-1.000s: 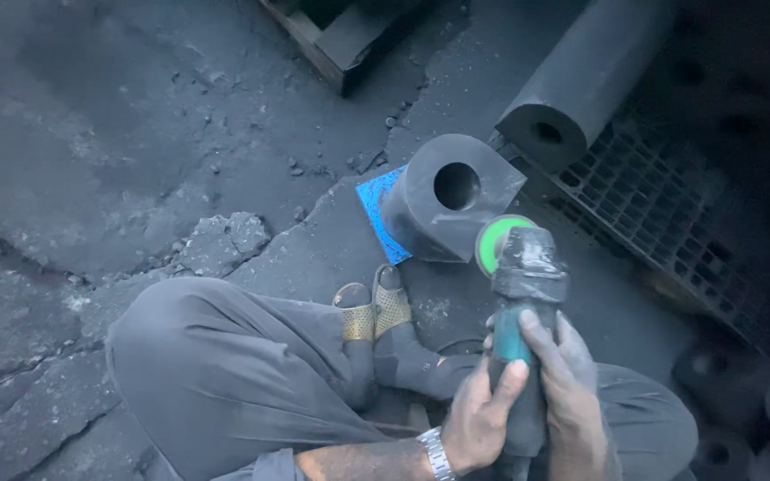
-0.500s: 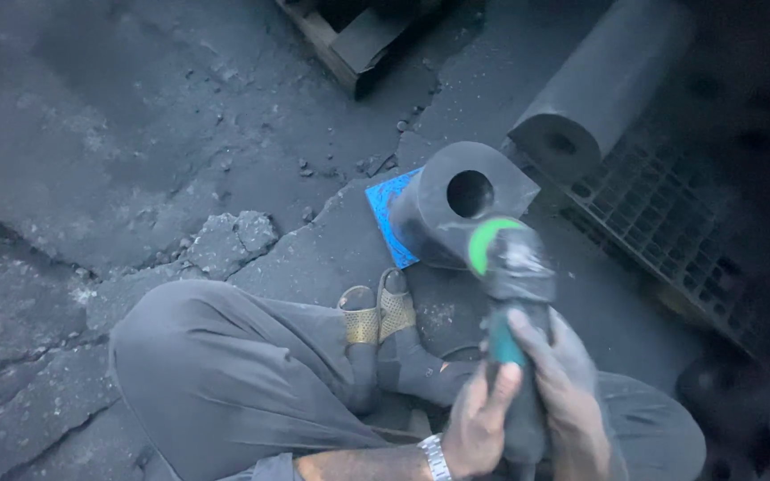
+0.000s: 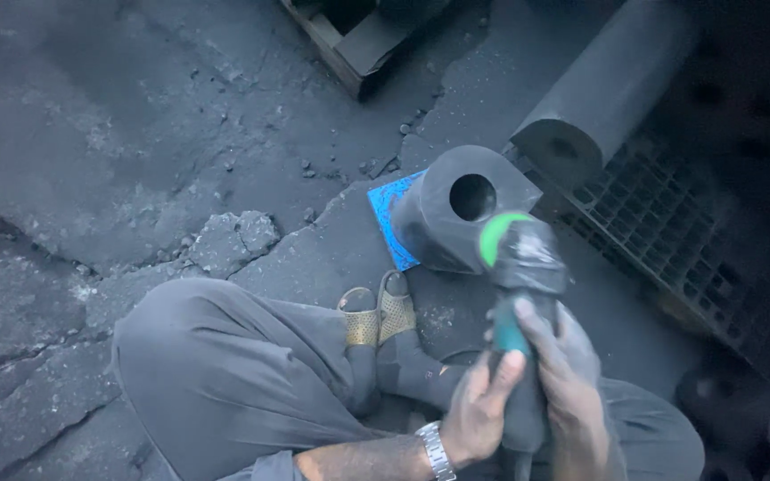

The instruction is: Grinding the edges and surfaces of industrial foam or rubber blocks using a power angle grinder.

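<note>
Since the earlier frame your left hand and right hand have stayed wrapped around the green-collared power tool, its head now just beside the bored dark cylinder ahead of them.

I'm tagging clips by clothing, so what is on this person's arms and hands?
The left hand is bare, with a silver metal-link wristwatch on the wrist and a grey sleeve pushed up the forearm. The right hand is bare too, gloveless; its sleeve is out of view.
</note>
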